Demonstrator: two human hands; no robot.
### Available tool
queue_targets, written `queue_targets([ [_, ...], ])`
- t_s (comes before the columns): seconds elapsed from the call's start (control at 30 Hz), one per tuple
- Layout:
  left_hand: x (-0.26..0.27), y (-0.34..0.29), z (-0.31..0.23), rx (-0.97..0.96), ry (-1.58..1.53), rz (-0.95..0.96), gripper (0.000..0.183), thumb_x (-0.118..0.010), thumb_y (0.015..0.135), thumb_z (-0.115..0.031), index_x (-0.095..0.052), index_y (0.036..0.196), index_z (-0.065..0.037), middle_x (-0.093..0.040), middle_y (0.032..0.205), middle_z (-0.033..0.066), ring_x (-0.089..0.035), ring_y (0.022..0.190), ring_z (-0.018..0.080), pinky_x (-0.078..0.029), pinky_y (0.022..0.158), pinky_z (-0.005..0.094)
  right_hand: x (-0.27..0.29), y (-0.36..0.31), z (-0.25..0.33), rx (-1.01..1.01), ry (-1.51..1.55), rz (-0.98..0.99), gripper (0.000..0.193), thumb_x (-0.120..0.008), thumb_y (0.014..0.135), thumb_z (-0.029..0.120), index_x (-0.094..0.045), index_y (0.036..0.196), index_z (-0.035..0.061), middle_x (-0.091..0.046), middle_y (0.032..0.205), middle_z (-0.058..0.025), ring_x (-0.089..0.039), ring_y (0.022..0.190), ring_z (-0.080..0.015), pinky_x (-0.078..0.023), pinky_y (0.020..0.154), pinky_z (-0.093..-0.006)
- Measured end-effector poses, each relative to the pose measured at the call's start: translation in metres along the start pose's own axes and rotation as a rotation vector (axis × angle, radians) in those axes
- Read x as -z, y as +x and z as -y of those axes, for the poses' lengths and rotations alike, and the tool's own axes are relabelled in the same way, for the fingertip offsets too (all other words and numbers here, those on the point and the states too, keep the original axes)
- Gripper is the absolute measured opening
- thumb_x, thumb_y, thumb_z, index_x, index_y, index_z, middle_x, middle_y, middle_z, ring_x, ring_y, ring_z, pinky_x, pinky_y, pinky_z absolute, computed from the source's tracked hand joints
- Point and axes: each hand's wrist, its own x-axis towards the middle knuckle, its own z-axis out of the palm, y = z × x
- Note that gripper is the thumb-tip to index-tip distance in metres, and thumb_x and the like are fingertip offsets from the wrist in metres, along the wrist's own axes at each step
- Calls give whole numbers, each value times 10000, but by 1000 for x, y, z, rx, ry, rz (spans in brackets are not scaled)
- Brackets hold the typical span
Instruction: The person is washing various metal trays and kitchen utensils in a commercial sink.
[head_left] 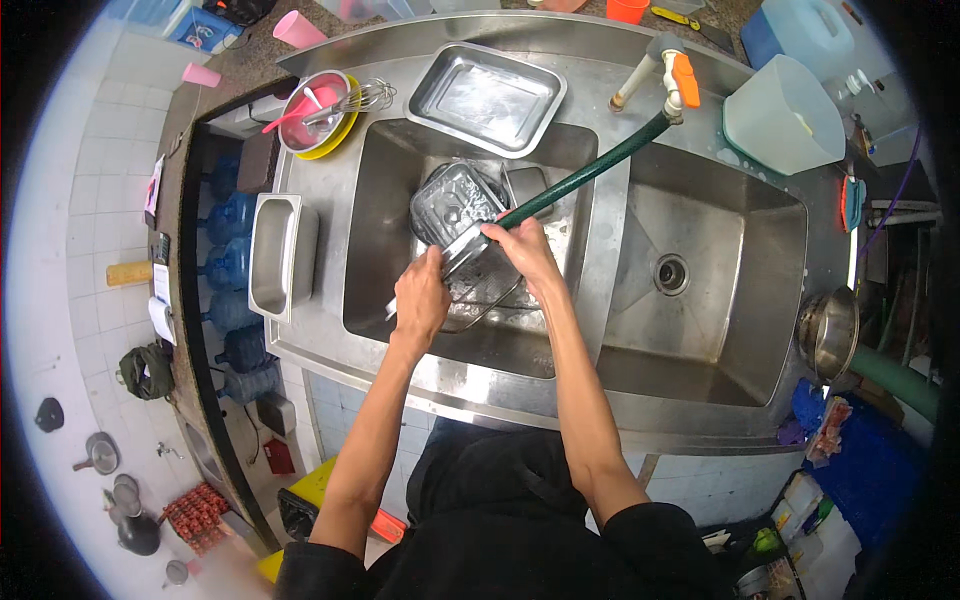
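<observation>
My left hand (423, 295) is closed on a long flat metal utensil (463, 248) that slants over the left sink basin; a whitish end sticks out below the fist. I cannot make out its exact kind. My right hand (528, 258) grips the lower end of a dark green hose (590, 172), close to the utensil's upper end. Beneath the hands, a rectangular metal container (455, 200) with water in it sits in the left basin (385, 190). A smaller metal container (526, 186) lies beside it, partly behind the hose. Thin metal loops (505, 300) show below my hands.
A shallow metal tray (487, 97) rests at the basin's back edge. Left of it stand a bowl (305, 112) with a whisk (368, 97) and a deep steel pan (280, 258). The right basin (720, 290) adjoins. The hose hangs from a tap (672, 85) with an orange handle.
</observation>
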Motion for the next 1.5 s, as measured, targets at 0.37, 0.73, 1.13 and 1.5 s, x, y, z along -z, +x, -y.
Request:
queue_targets([
  [0.37, -3, 4, 4, 5, -166, 47, 188, -569, 635, 77, -490, 787, -1, -582, 815, 237, -567, 791, 471, -455, 672, 519, -2, -15, -7, -10, 73, 42, 481, -780, 769, 116, -460, 1095, -35, -633, 825, -94, -609, 660, -142, -492, 561, -264],
  [0.73, -4, 15, -21, 9, 151, 230, 857, -579, 727, 62, -178, 1479, -20, -632, 995, 241, -656, 788, 401, -535, 678, 472, -9, 11, -5, 103, -95, -20, 245, -764, 815, 173, -580, 823, 11, -608, 669, -29, -548, 533, -90, -410, 448, -223],
  [1.13, 31, -1, 41, 222, 126, 56, 537, -560, 786, -55, -432, 1304, 7, -650, 834, 250, -638, 727, 440, -511, 674, 527, -13, 27, -24, 108, -24, -96, 518, -802, 773, 216, -469, 1086, -29, -625, 818, -94, -620, 793, -205, -507, 744, -346],
  [1.5, 78, 6, 3, 440, -281, -54, 440, -612, 731, -49, -570, 1167, -13, -687, 877, 224, -678, 850, 378, -510, 725, 416, 55, 66, -197, -226, -49, -191, 743, -674, 828, 506, -449, 1306, -16, -549, 1256, -181, -573, 1073, -290, -456, 946, -425],
])
